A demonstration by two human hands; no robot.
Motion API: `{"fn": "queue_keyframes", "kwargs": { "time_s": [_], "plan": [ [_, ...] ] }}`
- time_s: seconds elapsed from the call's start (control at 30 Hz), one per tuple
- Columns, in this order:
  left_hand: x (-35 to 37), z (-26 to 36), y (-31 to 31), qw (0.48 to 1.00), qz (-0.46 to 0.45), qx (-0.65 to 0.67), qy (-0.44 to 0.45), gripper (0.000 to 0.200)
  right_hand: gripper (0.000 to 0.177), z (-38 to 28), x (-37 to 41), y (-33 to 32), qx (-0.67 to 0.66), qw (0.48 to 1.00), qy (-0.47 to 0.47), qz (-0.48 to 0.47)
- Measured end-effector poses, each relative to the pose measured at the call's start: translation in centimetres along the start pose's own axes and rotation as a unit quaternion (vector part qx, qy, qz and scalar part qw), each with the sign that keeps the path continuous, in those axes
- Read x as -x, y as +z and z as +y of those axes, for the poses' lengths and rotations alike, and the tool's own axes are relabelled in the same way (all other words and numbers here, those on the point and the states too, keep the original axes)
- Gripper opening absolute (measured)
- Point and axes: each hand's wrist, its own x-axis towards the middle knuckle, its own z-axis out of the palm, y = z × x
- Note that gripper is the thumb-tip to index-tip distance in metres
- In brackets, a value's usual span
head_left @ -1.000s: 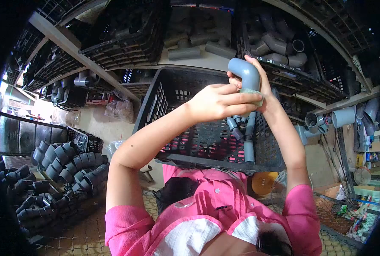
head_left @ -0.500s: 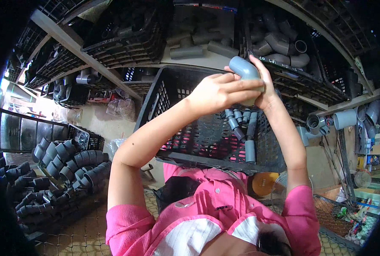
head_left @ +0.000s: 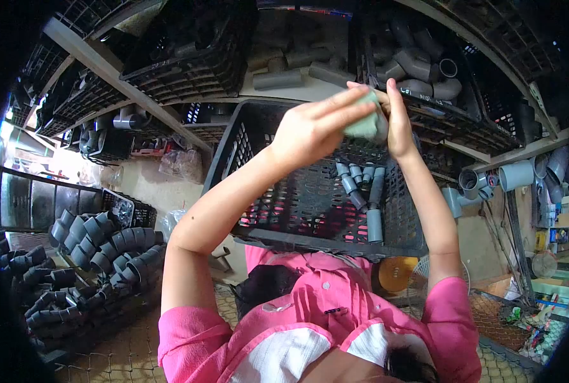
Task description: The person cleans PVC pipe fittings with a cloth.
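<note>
My left hand (head_left: 313, 127) presses a pale green cloth (head_left: 364, 120), its fingers laid across the top. On the other side, my right hand (head_left: 397, 124) is closed round the grey pipe elbow, thumb pointing up. The cloth and my left fingers hide most of that elbow. Both hands are held above a black plastic crate (head_left: 284, 231). Inside the crate, to the right, lie several small grey pipe fittings (head_left: 374, 225).
Crates of larger grey fittings (head_left: 278, 78) stand on shelves ahead. A big pile of grey elbows (head_left: 115, 246) sits at the left. Wide pipe pieces (head_left: 516, 177) hang at the right, near a yellow round object (head_left: 397, 274) and a fan (head_left: 425, 271).
My left hand has shifted up and slightly left over the elbow. The cloth now shows where the elbow's grey upper end was visible. My right hand has barely moved.
</note>
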Motion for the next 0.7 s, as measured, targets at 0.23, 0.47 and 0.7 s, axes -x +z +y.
{"fn": "queue_keyframes", "kwargs": {
  "time_s": [0.23, 0.47, 0.7],
  "plan": [
    [0.1, 1.6, -1.0, 0.991, -0.108, 0.006, 0.077, 0.063, 0.077, -0.4, 0.5, 0.2, 0.143, 0.984, -0.106, 0.011],
    [0.1, -0.5, -0.6, 0.999, -0.005, 0.012, 0.032, 0.061, 0.069, 0.3, 0.4, 0.3, 0.189, 0.970, -0.152, 0.020],
    [0.5, 0.0, -0.3, 0.996, -0.053, 0.032, 0.058, 0.059, 0.070, -0.6, 0.7, 0.6, 0.270, 0.936, -0.225, 0.030]
  ]
}}
